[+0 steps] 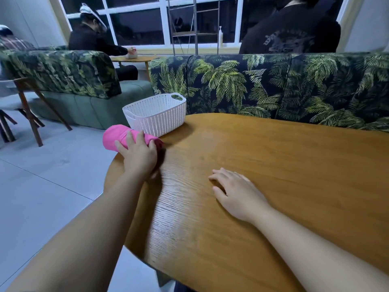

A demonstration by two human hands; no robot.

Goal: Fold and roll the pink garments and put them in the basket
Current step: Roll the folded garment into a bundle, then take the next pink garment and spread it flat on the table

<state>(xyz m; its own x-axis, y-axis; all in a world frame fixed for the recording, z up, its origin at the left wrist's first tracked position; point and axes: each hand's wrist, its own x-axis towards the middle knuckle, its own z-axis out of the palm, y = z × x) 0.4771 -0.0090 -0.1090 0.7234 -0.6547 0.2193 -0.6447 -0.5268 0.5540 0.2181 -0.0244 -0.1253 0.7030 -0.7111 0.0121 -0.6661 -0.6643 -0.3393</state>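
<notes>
Gripping the rolled pink garment (pixel 117 137) at the bench (pixel 273 175) edge beside the white basket (pixel 155 114), our left hand (pixel 140 153) is hiding its near side. We are resting our right hand (pixel 237 194), fingers relaxed, on the bench.
</notes>
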